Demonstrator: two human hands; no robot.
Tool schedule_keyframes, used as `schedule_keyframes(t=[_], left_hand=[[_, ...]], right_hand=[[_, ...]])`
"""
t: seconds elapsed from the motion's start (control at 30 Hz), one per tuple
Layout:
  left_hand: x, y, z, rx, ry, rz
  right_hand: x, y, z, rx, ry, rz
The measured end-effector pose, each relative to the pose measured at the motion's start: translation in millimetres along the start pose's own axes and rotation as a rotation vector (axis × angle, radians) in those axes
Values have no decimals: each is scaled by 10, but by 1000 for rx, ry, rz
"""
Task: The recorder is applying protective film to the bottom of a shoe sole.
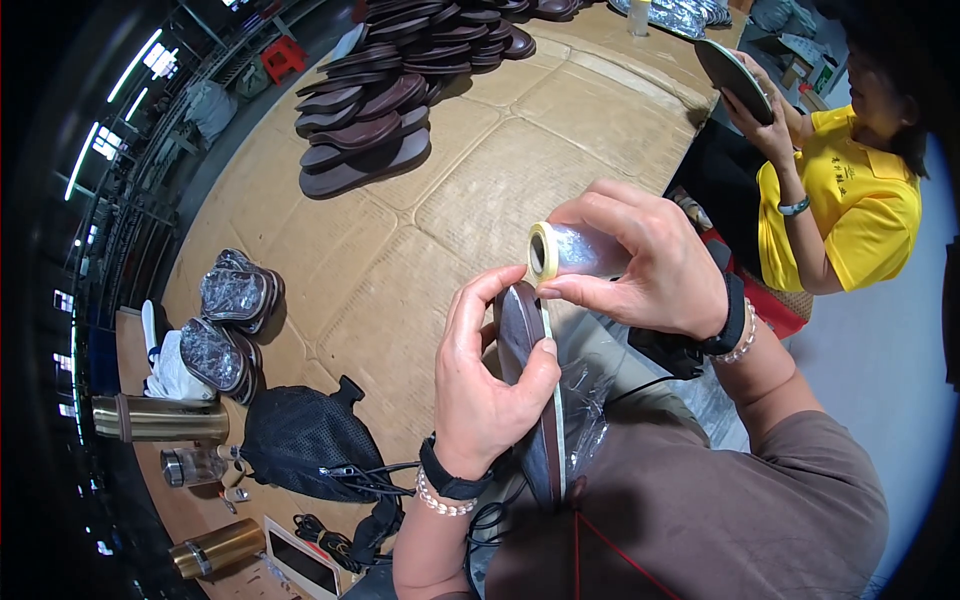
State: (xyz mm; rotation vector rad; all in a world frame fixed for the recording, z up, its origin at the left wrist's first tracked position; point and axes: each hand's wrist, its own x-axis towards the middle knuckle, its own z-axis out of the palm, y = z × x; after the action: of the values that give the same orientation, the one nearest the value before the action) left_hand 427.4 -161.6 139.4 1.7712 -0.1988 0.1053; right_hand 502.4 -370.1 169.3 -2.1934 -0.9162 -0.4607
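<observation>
My left hand (490, 385) grips a dark brown shoe sole (541, 462) with a pale edge, held on end in front of my body. Its thumb presses the sole's side, and the index finger reaches to the top end. Just above that end, my right hand (655, 255) is wrapped around a roll of transparent film (588, 250) with a yellowish rim. The roll's open end faces left, close to my left fingertip. Crumpled transparent plastic (588, 395) hangs beside the sole; I cannot tell whether it joins the roll.
Stacked brown soles (370, 150) lie on the cardboard-covered table (480, 170). Wrapped bundles (235, 290), a black mesh bag (312, 440), gold flasks (215, 548) and a phone (302, 562) sit at the left. At the right, a person in a yellow shirt (850, 200) holds another sole (735, 78).
</observation>
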Motion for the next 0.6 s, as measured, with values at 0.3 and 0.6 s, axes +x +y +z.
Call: schedule_keyframes(t=[0.3, 0.6], left_hand=[[-33, 11, 22, 2, -4, 1], [-101, -22, 66, -206, 21, -123]], right_hand=[[-13, -27, 17, -5, 3, 5], [-19, -43, -22, 29, -63, 94]])
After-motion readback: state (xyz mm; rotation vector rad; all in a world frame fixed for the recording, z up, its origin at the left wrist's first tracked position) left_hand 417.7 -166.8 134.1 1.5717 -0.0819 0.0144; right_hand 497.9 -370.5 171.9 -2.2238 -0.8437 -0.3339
